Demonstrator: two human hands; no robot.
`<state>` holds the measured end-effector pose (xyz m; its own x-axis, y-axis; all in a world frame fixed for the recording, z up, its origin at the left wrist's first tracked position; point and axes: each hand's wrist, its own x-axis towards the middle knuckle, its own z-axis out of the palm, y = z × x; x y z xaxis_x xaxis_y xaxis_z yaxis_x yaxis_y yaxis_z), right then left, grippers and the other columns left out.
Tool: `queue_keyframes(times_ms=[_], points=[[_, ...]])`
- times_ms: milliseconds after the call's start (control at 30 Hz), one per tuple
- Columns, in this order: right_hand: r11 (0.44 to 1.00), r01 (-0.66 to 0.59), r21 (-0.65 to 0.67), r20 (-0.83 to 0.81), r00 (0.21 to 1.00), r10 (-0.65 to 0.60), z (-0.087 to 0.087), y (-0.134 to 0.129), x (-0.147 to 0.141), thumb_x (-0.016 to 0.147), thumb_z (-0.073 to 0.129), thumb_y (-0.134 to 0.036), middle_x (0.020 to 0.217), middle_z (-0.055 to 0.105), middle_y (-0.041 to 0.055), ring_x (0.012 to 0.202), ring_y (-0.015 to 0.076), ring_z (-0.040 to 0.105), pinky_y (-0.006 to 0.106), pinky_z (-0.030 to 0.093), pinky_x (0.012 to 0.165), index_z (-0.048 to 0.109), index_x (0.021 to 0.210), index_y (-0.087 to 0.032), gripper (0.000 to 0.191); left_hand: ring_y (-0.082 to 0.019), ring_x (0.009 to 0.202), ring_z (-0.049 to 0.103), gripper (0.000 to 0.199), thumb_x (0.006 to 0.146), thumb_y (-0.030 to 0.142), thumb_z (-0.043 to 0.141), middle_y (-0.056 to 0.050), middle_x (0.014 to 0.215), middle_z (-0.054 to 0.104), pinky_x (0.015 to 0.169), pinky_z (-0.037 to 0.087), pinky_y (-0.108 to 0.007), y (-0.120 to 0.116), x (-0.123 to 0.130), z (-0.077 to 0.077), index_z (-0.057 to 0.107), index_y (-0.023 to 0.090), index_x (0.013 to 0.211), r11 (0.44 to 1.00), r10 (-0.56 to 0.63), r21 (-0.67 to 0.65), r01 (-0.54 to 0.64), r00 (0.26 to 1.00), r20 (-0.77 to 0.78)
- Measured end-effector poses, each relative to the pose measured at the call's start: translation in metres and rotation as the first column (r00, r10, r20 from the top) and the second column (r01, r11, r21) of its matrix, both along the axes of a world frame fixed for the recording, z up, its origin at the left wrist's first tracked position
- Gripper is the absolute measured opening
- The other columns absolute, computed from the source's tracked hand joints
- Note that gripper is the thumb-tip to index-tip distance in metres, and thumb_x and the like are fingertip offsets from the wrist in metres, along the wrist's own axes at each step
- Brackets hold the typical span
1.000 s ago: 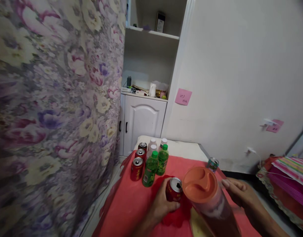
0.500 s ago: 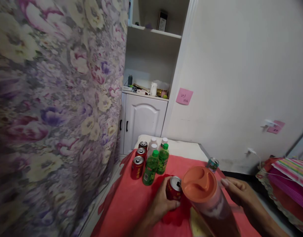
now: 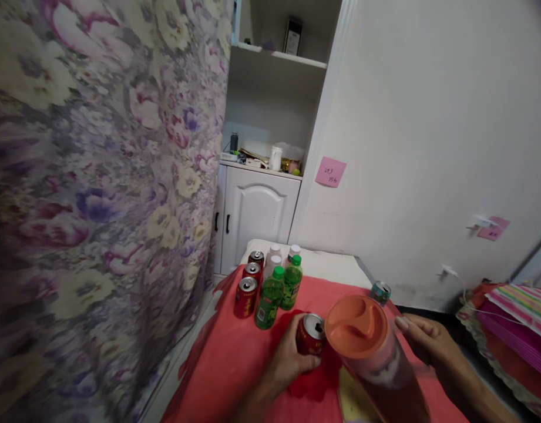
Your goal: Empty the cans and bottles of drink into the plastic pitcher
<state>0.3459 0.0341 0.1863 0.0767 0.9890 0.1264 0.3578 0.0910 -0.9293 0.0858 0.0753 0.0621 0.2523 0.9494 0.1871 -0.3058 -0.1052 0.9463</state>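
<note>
My left hand (image 3: 292,358) is wrapped round a dark red drink can (image 3: 311,336), its top opening facing up. Against the can's right side leans a pitcher (image 3: 385,370) with an orange lid (image 3: 357,326), tilted to the left with its lid edge near the can's opening. My right hand (image 3: 422,341) grips the pitcher from the right; the handle is mostly hidden and the thumb lies along the top. No stream of liquid can be made out. Below the pitcher, a yellowish flat thing (image 3: 355,396) lies partly covered on the red cloth (image 3: 235,370).
Several red and dark cans (image 3: 246,298) stand at the left of the table, beside green-capped bottles (image 3: 270,298) and white-capped bottles (image 3: 275,264). A teal can (image 3: 380,292) is at the right edge. A floral curtain (image 3: 120,205) hangs left; a cabinet (image 3: 261,217) stands behind.
Both hands, the can and the pitcher keep nearly the same places. The view has shifted very slightly.
</note>
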Motion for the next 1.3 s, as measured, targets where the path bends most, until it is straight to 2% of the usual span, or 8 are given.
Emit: queue_keyframes(times_ms=[133,300,633,867,1067,1300], points=[[1.0,-0.006,0.004,0.019,1.0,0.006,0.003,0.0,0.002,0.077,0.058,-0.071,0.063,0.014,-0.007,0.06,0.0114,0.01,0.029,0.009,0.055,0.022,0.062,-0.025,0.06,-0.026,0.107,0.06,0.076,0.049,0.001,0.07,-0.005,0.115,0.066,0.088,0.047,-0.036,0.002,0.0,-0.005,0.054,0.022,0.12,1.0,-0.001,-0.012,0.0,0.999,-0.04],[1.0,0.004,0.003,0.04,0.999,-0.005,0.006,0.001,0.005,0.075,0.058,-0.072,0.063,0.015,-0.0071,0.059,0.0111,0.012,0.027,0.012,0.054,0.023,0.062,-0.025,0.06,-0.027,0.111,0.059,0.076,0.05,0.002,0.07,-0.005,0.118,0.065,0.093,0.046,-0.037,0.004,0.0,-0.008,0.053,0.023,0.121,1.0,-0.002,0.0,0.002,0.999,-0.035],[1.0,0.005,-0.015,0.035,0.999,-0.005,0.004,0.003,0.012,0.078,0.058,-0.067,0.061,0.015,-0.0076,0.056,0.0103,0.012,0.025,0.024,0.049,0.027,0.062,-0.025,0.054,-0.027,0.114,0.057,0.077,0.049,0.001,0.07,-0.004,0.114,0.064,0.1,0.042,-0.039,0.0,-0.001,-0.001,0.054,0.023,0.12,1.0,0.006,-0.017,-0.007,0.998,-0.055],[1.0,-0.015,-0.011,0.025,1.0,0.015,0.001,0.008,0.019,0.078,0.059,-0.063,0.058,0.016,-0.0078,0.056,0.0106,0.013,0.026,0.017,0.049,0.028,0.06,-0.025,0.053,-0.028,0.111,0.057,0.076,0.048,0.006,0.075,-0.004,0.113,0.065,0.1,0.043,-0.04,0.001,-0.002,-0.001,0.055,0.023,0.119,1.0,0.005,0.009,-0.004,0.999,-0.044],[0.999,-0.037,-0.009,0.037,0.999,0.037,0.002,0.008,0.019,0.08,0.058,-0.064,0.061,0.014,-0.0078,0.058,0.0108,0.011,0.028,0.01,0.054,0.026,0.062,-0.025,0.054,-0.027,0.112,0.058,0.075,0.049,0.004,0.072,-0.004,0.111,0.064,0.103,0.041,-0.04,0.0,-0.001,0.001,0.055,0.023,0.119,1.0,0.0,0.011,0.001,0.999,-0.044],[1.0,-0.026,0.01,0.061,0.998,0.025,0.003,0.008,0.02,0.079,0.057,-0.067,0.062,0.015,-0.0074,0.059,0.0112,0.012,0.03,0.009,0.055,0.024,0.062,-0.025,0.056,-0.028,0.115,0.057,0.076,0.048,0.007,0.074,-0.005,0.114,0.063,0.104,0.04,-0.041,0.001,-0.001,-0.001,0.054,0.021,0.119,1.0,0.019,0.023,-0.018,0.999,-0.044]])
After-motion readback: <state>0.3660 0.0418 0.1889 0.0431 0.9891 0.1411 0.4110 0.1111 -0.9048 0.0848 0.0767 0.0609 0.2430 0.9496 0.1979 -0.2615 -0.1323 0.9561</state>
